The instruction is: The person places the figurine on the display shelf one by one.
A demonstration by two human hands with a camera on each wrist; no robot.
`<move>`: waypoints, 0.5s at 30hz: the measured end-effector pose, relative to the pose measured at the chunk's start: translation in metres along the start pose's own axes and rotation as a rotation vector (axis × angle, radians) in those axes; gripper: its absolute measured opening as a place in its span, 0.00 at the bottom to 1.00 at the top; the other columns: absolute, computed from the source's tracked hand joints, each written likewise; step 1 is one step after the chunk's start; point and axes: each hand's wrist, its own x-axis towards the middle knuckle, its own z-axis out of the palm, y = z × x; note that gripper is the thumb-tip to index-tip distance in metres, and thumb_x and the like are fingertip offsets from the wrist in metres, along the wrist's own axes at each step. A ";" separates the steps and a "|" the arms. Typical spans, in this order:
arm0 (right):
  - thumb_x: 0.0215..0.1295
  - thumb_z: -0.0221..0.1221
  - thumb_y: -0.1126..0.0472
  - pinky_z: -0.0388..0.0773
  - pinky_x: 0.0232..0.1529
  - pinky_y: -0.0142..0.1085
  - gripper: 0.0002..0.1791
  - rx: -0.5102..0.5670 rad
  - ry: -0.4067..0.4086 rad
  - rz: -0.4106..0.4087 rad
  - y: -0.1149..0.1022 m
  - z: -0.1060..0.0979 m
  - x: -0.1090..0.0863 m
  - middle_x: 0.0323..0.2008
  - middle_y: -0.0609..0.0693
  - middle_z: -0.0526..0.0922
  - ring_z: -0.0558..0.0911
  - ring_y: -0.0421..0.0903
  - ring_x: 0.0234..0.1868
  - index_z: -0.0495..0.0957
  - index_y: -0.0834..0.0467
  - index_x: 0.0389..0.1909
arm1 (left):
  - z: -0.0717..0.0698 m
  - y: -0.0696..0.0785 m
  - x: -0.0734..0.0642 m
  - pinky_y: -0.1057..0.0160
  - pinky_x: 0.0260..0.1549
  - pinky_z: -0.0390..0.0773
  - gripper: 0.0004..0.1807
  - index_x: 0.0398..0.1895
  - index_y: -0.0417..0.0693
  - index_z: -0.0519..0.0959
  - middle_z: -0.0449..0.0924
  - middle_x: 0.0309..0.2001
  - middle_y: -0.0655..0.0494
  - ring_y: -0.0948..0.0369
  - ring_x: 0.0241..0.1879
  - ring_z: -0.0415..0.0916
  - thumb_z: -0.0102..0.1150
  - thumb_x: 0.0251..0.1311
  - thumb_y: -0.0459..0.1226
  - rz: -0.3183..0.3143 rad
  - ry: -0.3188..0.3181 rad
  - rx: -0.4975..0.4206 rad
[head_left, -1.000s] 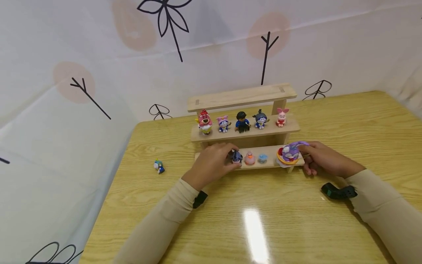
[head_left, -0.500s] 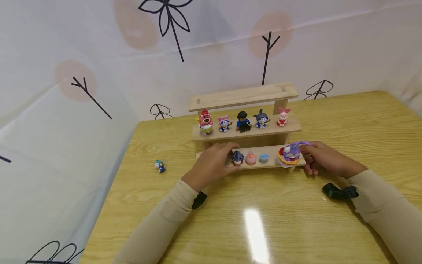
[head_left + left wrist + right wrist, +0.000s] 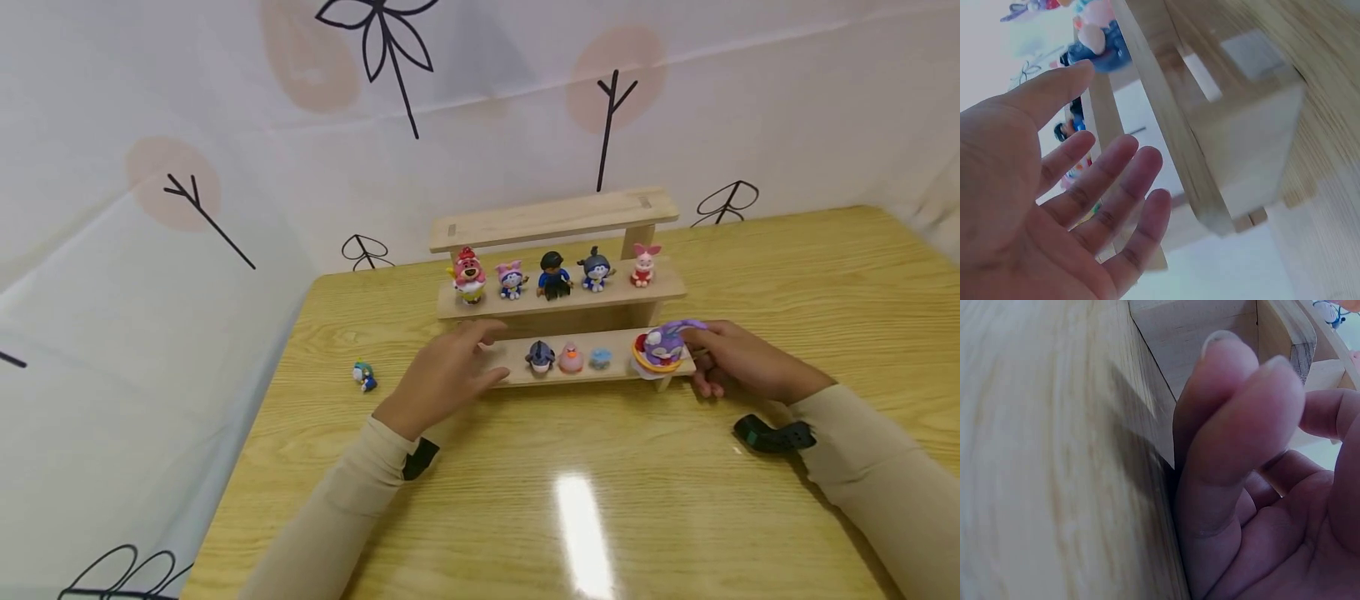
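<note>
My left hand (image 3: pixel 442 375) hovers over the left end of the lower shelf, thumb and fingers spread and holding nothing. In the left wrist view its open palm (image 3: pixel 1029 206) faces the shelf. To its right stands a dark blue donkey figurine (image 3: pixel 540 357), followed by a pink bird figurine (image 3: pixel 571 358) and a small light-blue figurine (image 3: pixel 600 358). My right hand (image 3: pixel 738 358) holds the purple long-eared figurine (image 3: pixel 663 346) from its right side at the shelf's right end; the fingertips on it are partly hidden. In the right wrist view, curled fingers (image 3: pixel 1241 425) rest by the tabletop.
The wooden tiered shelf (image 3: pixel 555 217) stands on the wood-grain table (image 3: pixel 480 500). Its middle tier carries several figurines, including a pink bear (image 3: pixel 468 275) and a piglet (image 3: pixel 643 265). A small blue-and-green figurine (image 3: pixel 364 376) lies on the table to the left. A patterned cloth hangs behind.
My left hand has let go of the dark blue donkey figurine and drawn back to the left, its fingers opened. The figurine stays on the lower shelf. My right hand has barely moved.
</note>
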 end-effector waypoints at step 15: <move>0.83 0.34 0.47 0.78 0.21 0.38 0.26 -0.011 0.013 0.018 -0.001 0.000 -0.001 0.18 0.51 0.78 0.74 0.42 0.17 0.73 0.63 0.51 | -0.022 -0.042 -0.024 0.54 0.42 0.84 0.23 0.62 0.53 0.77 0.83 0.50 0.51 0.55 0.47 0.83 0.63 0.67 0.48 -0.136 0.023 0.035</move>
